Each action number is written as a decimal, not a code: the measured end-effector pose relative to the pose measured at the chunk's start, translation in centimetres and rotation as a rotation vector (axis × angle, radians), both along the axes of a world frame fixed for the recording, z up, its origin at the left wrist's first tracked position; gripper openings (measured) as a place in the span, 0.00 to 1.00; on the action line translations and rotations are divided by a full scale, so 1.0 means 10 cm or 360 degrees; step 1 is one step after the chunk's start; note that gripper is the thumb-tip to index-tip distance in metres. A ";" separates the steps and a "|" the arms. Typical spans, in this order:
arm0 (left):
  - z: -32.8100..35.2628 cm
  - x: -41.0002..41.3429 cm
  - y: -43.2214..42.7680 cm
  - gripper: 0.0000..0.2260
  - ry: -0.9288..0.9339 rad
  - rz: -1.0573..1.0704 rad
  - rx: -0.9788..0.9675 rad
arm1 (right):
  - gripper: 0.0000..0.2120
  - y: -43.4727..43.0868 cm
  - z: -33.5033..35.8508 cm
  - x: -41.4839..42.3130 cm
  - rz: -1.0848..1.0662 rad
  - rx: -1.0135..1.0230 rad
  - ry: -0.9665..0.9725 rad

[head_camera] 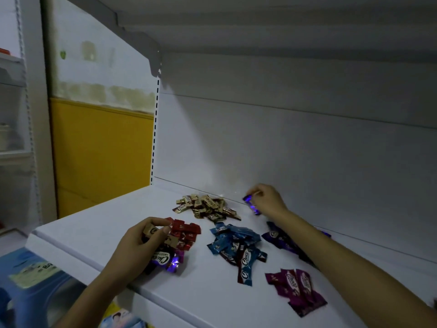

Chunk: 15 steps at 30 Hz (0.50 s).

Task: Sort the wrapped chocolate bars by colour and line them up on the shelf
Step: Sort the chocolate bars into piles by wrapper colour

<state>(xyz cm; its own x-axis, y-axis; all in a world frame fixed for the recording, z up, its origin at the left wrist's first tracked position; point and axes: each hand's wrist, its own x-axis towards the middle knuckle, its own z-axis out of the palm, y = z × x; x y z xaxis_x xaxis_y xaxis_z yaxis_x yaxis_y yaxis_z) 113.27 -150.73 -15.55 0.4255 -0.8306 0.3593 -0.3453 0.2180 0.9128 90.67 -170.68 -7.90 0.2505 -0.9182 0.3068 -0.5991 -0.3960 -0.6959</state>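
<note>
Left hand (pixel 146 240) pinches a gold bar (pixel 150 230) between thumb and curled fingertips, at 9 o'clock on the shelf (pixel 106 216). Right hand (pixel 268 200) pinches a purple bar (pixel 251 204) in curled fingers at 1 o'clock, close to the back panel (pixel 295 143). My read: each hand is about to put its piece with its own colour. Sorting looks mostly done and the lining-up has barely begun. The gold bar belongs on the gold pile (pixel 208 207), at 1 o'clock from the left hand, with the red pile (pixel 186 233) in between, so lift clear of the reds rather than drag through them. The purple bar looks like the start of a row along the back edge. Set it flat with its long side parallel to the panel, and leave room beside it for the rest. The wrappers look slick and light, so place, don't toss. Pose: left palm down, hovering on or just above the unsorted leftovers (pixel 165 259) (can't tell which), forearm coming in from 7 o'clock. A second gold piece sits under its fingers; can't tell if it's held. Right arm reaches in from 4 o'clock over the dark purple pile (pixel 277 239), so the risk is the forearm sweeping it. Blue pile (pixel 236 245) is at centre and magenta pile (pixel 295 290) at 5 o'clock near the front edge, both apart from the hands.
</note>
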 end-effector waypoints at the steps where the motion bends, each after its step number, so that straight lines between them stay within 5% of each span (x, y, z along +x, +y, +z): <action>1: 0.00 0.00 0.00 0.04 -0.0011 -0.0001 0.0004 | 0.11 -0.13 0.00 -0.21 -0.0096 -0.0047 0.0124; 4: 0.00 0.01 -0.01 0.05 -0.0025 -0.0008 -0.0002 | 0.15 -0.33 -0.06 -0.74 -0.0285 -0.0150 0.0467; 8: 0.01 0.00 -0.01 0.05 -0.0013 -0.0015 -0.0007 | 0.07 -0.35 -0.18 -1.02 -0.0289 -0.0210 0.0759; 15: 0.02 -0.03 0.00 0.04 -0.0014 0.0011 0.0008 | 0.07 0.11 -0.10 -0.49 0.0035 -0.0417 0.0616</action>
